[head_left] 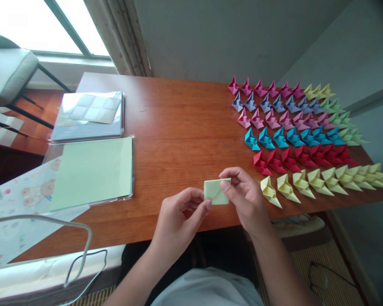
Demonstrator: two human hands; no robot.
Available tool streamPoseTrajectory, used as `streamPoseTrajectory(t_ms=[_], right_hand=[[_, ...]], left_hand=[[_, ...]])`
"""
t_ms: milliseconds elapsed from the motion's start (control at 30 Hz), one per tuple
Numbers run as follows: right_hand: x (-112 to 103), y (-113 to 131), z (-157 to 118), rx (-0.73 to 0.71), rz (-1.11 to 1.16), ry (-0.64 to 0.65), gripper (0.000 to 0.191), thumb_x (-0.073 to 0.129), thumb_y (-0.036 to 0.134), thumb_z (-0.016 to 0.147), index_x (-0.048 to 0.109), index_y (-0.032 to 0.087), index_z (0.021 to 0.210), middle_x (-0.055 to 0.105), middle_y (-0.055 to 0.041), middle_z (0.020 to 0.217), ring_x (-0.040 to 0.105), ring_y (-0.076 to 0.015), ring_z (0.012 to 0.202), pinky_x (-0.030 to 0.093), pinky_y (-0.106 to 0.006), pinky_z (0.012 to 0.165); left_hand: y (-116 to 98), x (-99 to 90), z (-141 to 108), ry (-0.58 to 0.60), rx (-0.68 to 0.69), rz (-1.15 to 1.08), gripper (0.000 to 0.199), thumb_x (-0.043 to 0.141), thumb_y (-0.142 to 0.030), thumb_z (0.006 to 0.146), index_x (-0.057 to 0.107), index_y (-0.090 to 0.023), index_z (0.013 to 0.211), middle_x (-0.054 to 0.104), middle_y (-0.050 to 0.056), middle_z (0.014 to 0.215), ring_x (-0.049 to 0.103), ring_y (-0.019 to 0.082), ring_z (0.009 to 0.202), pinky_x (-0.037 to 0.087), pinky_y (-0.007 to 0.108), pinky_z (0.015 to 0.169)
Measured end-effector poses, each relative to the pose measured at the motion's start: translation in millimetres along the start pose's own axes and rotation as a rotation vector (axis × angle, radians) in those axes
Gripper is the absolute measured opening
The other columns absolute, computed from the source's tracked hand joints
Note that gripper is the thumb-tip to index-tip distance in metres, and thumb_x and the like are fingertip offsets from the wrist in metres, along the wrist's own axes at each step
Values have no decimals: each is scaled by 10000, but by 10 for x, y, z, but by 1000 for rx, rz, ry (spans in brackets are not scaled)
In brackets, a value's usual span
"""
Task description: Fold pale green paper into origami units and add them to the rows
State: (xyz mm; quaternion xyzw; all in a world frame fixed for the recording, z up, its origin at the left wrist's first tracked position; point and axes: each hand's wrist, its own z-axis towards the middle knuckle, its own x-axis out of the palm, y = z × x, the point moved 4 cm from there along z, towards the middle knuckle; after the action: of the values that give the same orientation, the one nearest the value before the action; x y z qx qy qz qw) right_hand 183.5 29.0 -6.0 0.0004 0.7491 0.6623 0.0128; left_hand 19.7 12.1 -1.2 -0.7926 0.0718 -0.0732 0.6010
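Note:
A small folded rectangle of pale green paper (216, 193) is held up between my two hands, above the front edge of the table. My left hand (181, 214) pinches its lower left corner between thumb and fingers. On the other side, my right hand (242, 196) grips the upper right corner, its thumb lying across the front face. A diagonal crease shows on the paper. Just right of my right hand begins a row of pale yellow origami pieces (303, 185).
Rows of origami in red (290, 160), blue (293, 137), pink (272, 119), purple (265, 103) and magenta (260, 89) fill the table's right side. A stack of light green paper (94, 174) lies left, below a shiny packet (83, 134). A white cable (86, 233) crosses the near left.

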Motion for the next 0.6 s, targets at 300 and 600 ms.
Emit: streamPoseTrajectory(t_ms=[300, 600], right_hand=[[37, 371, 90, -312, -439, 261, 68, 655, 273, 930, 695, 223, 908, 704, -21, 876, 658, -174, 827, 505, -300, 747], [104, 339, 100, -294, -464, 224, 162, 657, 251, 929, 673, 215, 772, 685, 7, 739, 637, -150, 707, 466, -278, 658]], left_hand=[[-29, -14, 8, 73, 82, 193, 144, 647, -263, 903, 667, -157, 806, 681, 18, 708, 604, 116, 614, 489, 204, 597], [-18, 6, 13, 70, 61, 216, 114, 666, -265, 876, 676, -164, 823, 689, 16, 710, 606, 127, 625, 491, 211, 593]])
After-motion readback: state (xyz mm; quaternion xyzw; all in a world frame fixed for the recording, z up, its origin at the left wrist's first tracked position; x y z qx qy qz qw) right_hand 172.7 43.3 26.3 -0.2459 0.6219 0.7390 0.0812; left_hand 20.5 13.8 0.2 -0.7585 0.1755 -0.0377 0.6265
